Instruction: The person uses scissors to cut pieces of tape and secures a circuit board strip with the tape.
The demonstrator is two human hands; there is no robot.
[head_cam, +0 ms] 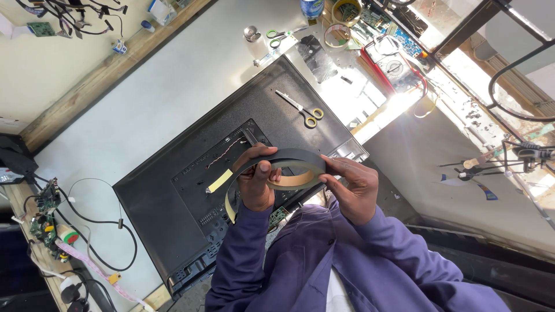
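My left hand and right hand both grasp a roll of black tape, its loose strip hanging, above the black television back panel; yellow-handled scissors lie on it.

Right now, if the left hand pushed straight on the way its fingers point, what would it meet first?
Probably the black TV back panel. The left hand, gripping the tape roll, points over it; depth is unclear.

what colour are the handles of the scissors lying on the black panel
Yellow handles on the scissors, clearest in the head view.
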